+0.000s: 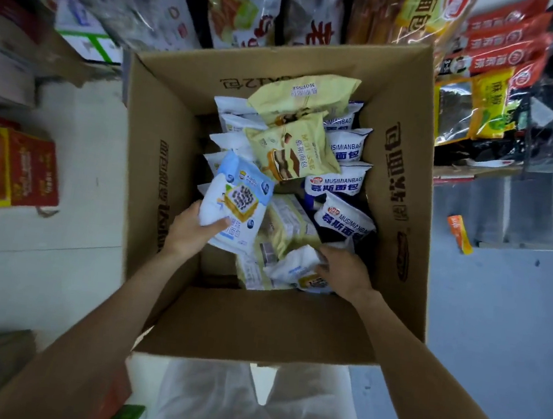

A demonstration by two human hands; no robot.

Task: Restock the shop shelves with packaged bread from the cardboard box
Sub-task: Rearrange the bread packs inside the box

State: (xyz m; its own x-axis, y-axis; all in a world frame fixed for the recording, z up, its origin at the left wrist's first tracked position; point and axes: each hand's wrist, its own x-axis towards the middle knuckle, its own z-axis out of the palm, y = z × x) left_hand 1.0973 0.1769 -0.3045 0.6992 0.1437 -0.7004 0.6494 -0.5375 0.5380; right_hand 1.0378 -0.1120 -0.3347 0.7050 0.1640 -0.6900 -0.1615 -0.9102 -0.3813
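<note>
An open cardboard box (404, 196) stands on the floor below me, holding several bread packs. Yellow mousse packs (292, 149) lie on top, and white-and-blue packs (337, 181) stand in a row on the right. My left hand (193, 231) grips a light-blue and white bread pack (238, 201), lifted a little above the others on the box's left side. My right hand (343, 272) reaches into the near right of the box and grips a crumpled white pack (300, 263) lying there.
Shelves at the top and right carry several packaged snacks (492, 58) and bread bags (242, 16). Red and orange cartons (11, 168) sit on the floor to the left. An orange packet (460, 233) lies on the blue floor at right.
</note>
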